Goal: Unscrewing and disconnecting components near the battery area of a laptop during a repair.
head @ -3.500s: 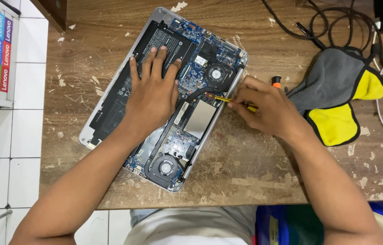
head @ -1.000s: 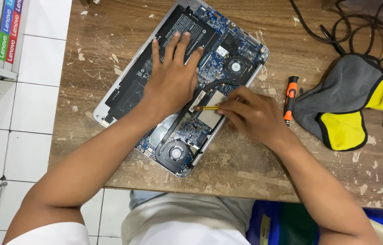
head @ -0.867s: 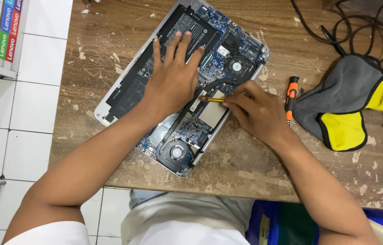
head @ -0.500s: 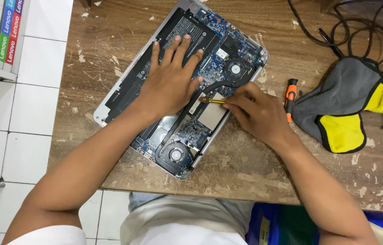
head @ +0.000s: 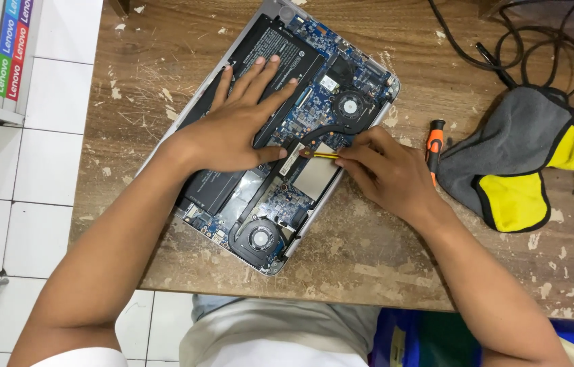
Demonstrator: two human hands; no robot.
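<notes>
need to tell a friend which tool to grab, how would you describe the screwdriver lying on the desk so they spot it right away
Start at the opened laptop on the worn wooden desk, then look right, past the right hand. The screwdriver lies between that hand and the grey and yellow cloth. Its orange and black handle sets it apart from the thin yellow tool the hand holds.

One opened laptop (head: 270,132), two cooling fans (head: 260,239), two screwdrivers (head: 434,139), one cloth (head: 525,163)

Scuffed wooden table (head: 382,251) — opened laptop (head: 280,129), orange-handled screwdriver (head: 434,139), grey-yellow cloth (head: 525,156), cables (head: 504,47)
</notes>
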